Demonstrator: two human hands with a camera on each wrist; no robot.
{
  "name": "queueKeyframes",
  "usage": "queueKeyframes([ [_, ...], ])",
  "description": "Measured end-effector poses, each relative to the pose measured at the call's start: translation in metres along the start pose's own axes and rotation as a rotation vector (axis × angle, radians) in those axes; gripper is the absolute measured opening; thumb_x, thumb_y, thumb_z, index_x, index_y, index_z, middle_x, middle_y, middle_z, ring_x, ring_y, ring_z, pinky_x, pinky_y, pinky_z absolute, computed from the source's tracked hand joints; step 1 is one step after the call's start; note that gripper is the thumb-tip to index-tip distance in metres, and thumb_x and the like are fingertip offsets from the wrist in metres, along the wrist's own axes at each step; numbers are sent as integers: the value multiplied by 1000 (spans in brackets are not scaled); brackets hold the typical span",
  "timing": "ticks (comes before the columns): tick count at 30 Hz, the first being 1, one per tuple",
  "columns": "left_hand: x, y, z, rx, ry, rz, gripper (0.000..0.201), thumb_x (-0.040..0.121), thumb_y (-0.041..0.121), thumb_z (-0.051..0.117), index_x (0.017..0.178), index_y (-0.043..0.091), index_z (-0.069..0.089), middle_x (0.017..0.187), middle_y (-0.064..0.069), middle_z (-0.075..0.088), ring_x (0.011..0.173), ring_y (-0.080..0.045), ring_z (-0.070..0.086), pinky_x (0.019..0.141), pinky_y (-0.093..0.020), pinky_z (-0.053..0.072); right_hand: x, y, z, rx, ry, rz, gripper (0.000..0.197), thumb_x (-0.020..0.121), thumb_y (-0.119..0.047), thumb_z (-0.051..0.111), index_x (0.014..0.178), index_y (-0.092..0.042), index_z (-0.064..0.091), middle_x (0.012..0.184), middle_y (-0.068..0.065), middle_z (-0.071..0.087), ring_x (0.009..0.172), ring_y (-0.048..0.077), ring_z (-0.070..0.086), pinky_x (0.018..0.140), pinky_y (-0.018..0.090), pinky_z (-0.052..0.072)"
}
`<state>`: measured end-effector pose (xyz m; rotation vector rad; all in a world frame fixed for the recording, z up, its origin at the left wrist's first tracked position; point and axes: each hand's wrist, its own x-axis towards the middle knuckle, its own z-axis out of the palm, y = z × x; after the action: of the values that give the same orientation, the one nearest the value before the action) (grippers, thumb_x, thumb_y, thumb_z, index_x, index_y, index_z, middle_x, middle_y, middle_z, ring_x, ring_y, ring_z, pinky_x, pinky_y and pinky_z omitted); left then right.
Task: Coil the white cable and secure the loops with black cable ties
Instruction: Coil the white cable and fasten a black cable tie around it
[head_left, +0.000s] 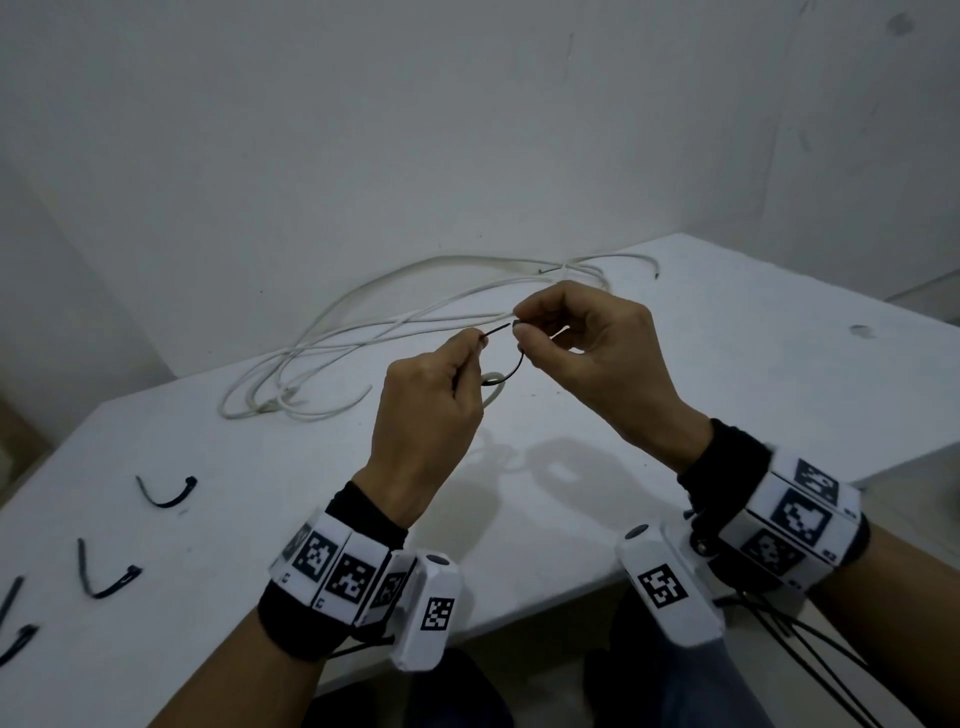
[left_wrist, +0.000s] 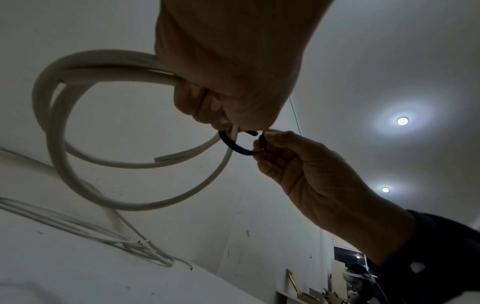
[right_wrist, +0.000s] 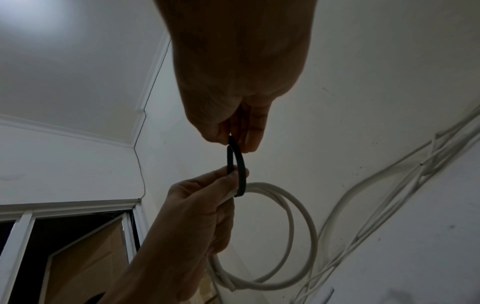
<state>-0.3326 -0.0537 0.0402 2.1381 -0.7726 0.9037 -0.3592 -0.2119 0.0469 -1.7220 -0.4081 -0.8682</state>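
**Tie looped round the small coil, not yet fastened**

Left hand (left_wrist: 233, 61) clamped on small coil of white round cable (left_wrist: 78, 144) above white bench (head_left: 727, 389), pinching tail of thin black plastic cable tie (left_wrist: 236, 147). Right hand (left_wrist: 306, 170) pinching its head end. Threading and tightening left, judging by open tie; long loose cable (head_left: 363, 312) beyond coil uncoiled. Spare ties (head_left: 166, 493) visible in head view only; coil's loops clear in wrist views only.

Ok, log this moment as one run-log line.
left hand: grips white cable coil, pinches tie tail | right hand: pinches black cable tie | tie looped round coil, not cinched
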Motion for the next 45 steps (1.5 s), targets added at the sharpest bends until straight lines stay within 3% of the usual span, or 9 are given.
queueKeyframes([
  [2, -1, 0, 0, 23, -5, 17, 18, 93, 8, 53, 95, 6, 70, 49, 2, 50, 48, -15, 45, 47, -19, 34, 0, 2, 0, -3, -11, 4, 8, 80, -6, 67, 88, -5, 69, 74, -3, 66, 66, 7, 63, 63, 20, 53],
  [9, -2, 1, 0, 53, -27, 58, 21, 91, 9, 51, 99, 6, 70, 51, 2, 56, 44, -16, 48, 49, -34, 45, -3, 6, 1, -40, -21, -29, 9, 80, -4, 67, 87, -4, 71, 80, 8, 71, 71, 12, 64, 64, 18, 52],
  [11, -2, 2, 0, 71, -37, 64, 21, 90, 8, 50, 98, 5, 69, 51, -1, 57, 44, -23, 51, 48, -33, 46, -2, 7, -1, -40, -15, -26, 9, 80, -6, 66, 88, -5, 71, 79, 7, 71, 71, 13, 65, 65, 23, 54],
  [17, 3, 2, 2, 75, -10, 20, 19, 91, 8, 51, 95, 7, 70, 51, 9, 42, 45, -15, 37, 50, -24, 36, 0, 7, -5, 3, -8, 10, 9, 80, -8, 65, 87, -7, 71, 77, 5, 70, 70, 20, 68, 66, 36, 57],
  [24, -1, 4, 4, 77, -43, 41, 21, 89, 8, 49, 94, 5, 69, 50, 8, 44, 43, -19, 41, 46, -32, 43, -3, 10, -3, -4, 4, -2, 10, 80, -7, 65, 88, -6, 71, 75, 0, 68, 68, 15, 66, 65, 33, 57],
  [30, -4, 5, 1, 74, -47, 37, 20, 89, 7, 49, 94, 6, 69, 50, 10, 43, 51, -6, 39, 48, -25, 36, -5, 11, -3, -2, -19, 3, 10, 80, -8, 65, 87, -5, 71, 74, -3, 67, 68, 17, 67, 65, 32, 57],
  [33, -3, 7, 1, 89, -49, 37, 22, 89, 8, 48, 96, 6, 69, 50, 8, 48, 45, -10, 38, 48, -28, 41, -6, 13, -4, 70, -18, 54, 9, 81, -7, 65, 88, -7, 71, 78, -2, 69, 71, 19, 68, 68, 39, 58],
  [37, -3, 10, 1, 121, -60, 79, 23, 88, 7, 46, 95, 4, 68, 50, -6, 59, 43, -28, 52, 46, -40, 47, -8, 15, -6, 124, -32, 76, 9, 81, -6, 64, 89, -6, 70, 81, 0, 69, 71, 20, 69, 69, 42, 58],
  [45, -4, 10, 4, 132, -95, 156, 34, 88, 17, 37, 96, 2, 67, 51, -10, 59, 43, -30, 53, 45, -40, 47, -7, 13, -8, 15, -80, 31, 11, 79, -11, 63, 85, -6, 70, 75, -4, 66, 67, 16, 64, 66, 27, 55],
])
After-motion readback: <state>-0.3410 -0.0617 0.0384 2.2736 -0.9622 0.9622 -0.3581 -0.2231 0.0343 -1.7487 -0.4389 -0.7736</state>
